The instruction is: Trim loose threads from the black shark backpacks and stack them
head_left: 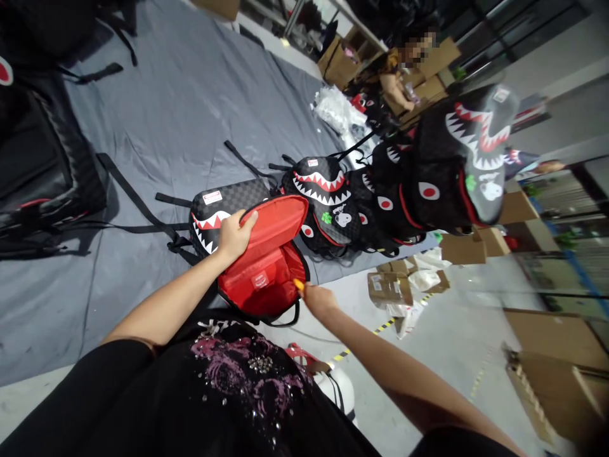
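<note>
A dark checkered backpack (245, 190) with a printed shark mouth lies on the grey cloth, its compartment unzipped to show a red lining (257, 279) with a small label inside. My left hand (235, 236) grips the edge of the red-lined flap (280, 219) and holds it up. At the right side of the opening, my right hand (320, 299) is closed around a small yellow-orange tool (299, 285), most of it hidden in the fist. Its visible end points into the bag; I cannot tell whether it touches the lining.
More shark-print backpacks (323, 190) stand in a row to the right, with one backpack (457, 158) piled higher. Another black bag (52, 146) lies at left. Clear plastic wrapping (340, 114) and a seated person (397, 82) are farther back. Cardboard boxes (390, 285) sit on the floor.
</note>
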A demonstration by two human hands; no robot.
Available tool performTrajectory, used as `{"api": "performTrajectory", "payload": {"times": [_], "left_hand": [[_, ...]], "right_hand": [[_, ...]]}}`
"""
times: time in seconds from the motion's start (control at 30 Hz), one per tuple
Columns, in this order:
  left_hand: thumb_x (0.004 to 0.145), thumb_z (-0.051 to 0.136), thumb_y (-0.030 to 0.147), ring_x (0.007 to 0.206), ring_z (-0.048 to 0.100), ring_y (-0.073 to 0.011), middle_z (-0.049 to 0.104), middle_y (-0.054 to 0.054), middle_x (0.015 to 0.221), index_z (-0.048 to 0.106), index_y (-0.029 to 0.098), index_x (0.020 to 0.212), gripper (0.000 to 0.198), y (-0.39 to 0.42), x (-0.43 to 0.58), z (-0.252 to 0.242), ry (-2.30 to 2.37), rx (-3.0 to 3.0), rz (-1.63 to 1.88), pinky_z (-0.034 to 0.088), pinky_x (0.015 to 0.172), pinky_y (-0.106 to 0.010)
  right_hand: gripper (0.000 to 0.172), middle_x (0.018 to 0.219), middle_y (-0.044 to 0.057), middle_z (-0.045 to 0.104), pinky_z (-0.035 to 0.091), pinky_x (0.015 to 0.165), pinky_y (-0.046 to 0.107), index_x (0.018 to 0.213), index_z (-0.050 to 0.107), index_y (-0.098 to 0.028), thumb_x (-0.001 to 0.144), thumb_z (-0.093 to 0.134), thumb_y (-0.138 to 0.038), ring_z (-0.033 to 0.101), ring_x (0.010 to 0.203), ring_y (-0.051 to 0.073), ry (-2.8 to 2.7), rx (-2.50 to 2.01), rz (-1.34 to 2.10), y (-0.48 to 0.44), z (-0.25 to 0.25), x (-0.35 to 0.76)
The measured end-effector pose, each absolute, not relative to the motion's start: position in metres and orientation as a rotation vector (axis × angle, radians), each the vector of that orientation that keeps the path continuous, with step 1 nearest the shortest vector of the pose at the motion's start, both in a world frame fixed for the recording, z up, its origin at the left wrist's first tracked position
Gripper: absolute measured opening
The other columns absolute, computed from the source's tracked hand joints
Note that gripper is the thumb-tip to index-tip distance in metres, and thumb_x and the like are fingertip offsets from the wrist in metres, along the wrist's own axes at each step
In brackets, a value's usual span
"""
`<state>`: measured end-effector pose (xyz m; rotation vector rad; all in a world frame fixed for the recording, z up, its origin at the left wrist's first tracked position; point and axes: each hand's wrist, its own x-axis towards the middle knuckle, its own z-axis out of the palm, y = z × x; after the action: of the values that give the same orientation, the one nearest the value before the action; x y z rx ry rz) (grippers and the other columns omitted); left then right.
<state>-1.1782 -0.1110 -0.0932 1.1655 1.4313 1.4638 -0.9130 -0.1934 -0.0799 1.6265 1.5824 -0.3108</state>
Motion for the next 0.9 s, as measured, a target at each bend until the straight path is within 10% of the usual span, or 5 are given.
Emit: {"api": "performTrajectory", "payload": {"times": [0.37,0.9], "left_hand": [[0.088,0.050,0.049,0.061,0.043,-0.0117,0.048,0.002,0.060,0.048,0.019,0.063,0.040,-0.125,-1.167,-0.092,1.414,1.191,1.478,0.034,0.060,-0.024],[0.088,0.050,0.053,0.065,0.049,-0.0139,0.056,0.000,0.066,0.057,0.018,0.069,0.040,-0.117,-1.161,-0.094,1.446,1.348,1.488,0.039,0.063,-0.025]], "right_hand": [[0.038,0.103,0.022,0.067,0.049,0.074,0.031,0.128,0.046,-0.006,0.103,0.031,-0.032,0.068,0.093,0.026,1.877,1.827,-0.346,-0.184,-0.176,-0.957],[0.035,0.105,0.018,0.067,0.046,0.074,0.027,0.121,0.049,-0.010,0.103,0.035,-0.036,0.067,0.092,0.024,2.099,1.943,-0.484,-0.185,-0.189,-0.963]]}}
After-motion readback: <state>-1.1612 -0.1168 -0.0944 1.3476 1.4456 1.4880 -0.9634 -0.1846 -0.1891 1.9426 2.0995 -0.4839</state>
